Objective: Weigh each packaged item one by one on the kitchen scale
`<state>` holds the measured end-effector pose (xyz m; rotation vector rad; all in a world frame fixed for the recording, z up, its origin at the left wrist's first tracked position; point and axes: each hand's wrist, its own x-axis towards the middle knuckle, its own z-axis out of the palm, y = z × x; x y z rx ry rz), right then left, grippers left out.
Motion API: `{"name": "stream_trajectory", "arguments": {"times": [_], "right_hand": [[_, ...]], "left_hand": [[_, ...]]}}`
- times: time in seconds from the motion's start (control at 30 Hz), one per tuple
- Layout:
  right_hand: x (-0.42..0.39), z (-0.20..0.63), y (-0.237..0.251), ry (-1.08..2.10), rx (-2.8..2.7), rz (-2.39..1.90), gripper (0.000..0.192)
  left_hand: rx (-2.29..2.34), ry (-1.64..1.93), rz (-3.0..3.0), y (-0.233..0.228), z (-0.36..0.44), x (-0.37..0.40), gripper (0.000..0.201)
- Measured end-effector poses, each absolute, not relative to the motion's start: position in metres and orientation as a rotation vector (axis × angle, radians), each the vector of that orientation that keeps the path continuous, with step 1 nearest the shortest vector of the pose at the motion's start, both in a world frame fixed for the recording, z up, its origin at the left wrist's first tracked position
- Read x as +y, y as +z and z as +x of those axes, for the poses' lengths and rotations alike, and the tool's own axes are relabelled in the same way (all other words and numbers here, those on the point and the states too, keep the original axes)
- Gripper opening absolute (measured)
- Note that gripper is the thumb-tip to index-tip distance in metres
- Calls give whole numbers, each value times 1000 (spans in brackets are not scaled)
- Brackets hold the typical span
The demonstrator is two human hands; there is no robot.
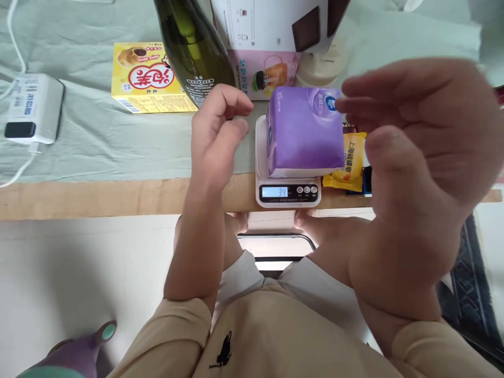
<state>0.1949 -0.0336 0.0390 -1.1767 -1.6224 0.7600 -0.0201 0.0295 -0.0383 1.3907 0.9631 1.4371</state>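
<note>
A purple tissue pack [305,131] lies on a small white kitchen scale [287,192] at the table's front edge; the display reads 34. My left hand [220,134] hovers just left of the pack, fingers loosely curled and holding nothing. Raised close to the camera on the right is my right hand [417,136], fingers spread and empty, with its fingertips near the pack's upper right corner.
A dark green bottle [195,47] and a yellow snack box [147,79] stand behind my left hand. A pink-and-white carton [268,47] is behind the scale. A yellow packet [350,163] lies right of the scale. A white power strip [33,107] sits far left on the green cloth.
</note>
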Motion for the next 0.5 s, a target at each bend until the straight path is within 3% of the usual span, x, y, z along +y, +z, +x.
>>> {"name": "stream_trajectory", "arguments": {"times": [0.27, 0.5], "right_hand": [[-29, 207, 19, 584, -1713, -1232, 35], [-36, 218, 16, 656, -1747, -1249, 38]], "left_hand": [[762, 1595, 1522, -49, -10, 32, 34], [1051, 1579, 1461, -31, 5, 17, 49]]}}
